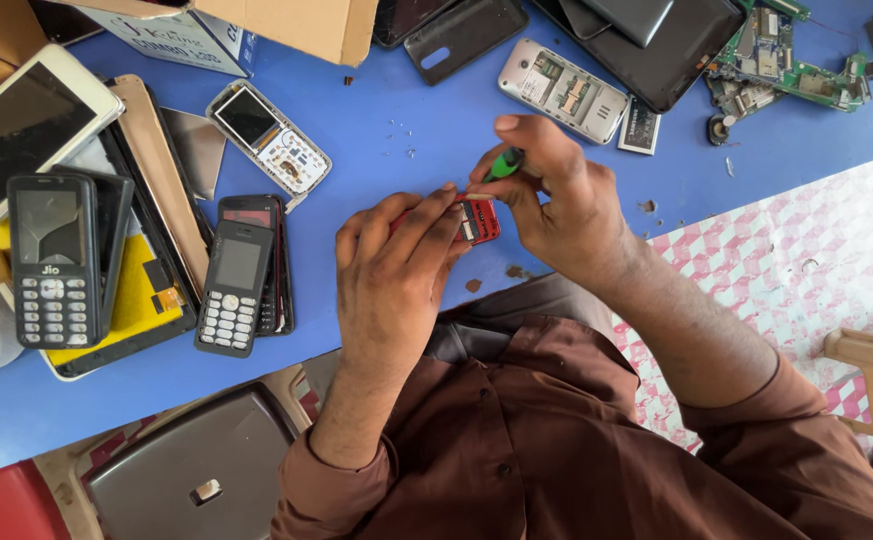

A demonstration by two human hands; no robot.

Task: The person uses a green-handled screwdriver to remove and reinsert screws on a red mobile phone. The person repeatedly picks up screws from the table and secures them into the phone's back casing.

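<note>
Your brown sleeves (pixel 556 440) frame the view; your left hand (pixel 396 265) fingers pinch the red phone (pixel 476 220) while your right hand (pixel 556 195) fingers grip the green screwdriver (pixel 503 163) just above it.

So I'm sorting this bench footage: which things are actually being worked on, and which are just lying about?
In use:
- red phone, held by the left hand
- green-handled screwdriver, in the right hand

Lying about:
- two dark keypad phones
- opened silver phone
- green circuit boards
- cardboard box
</note>
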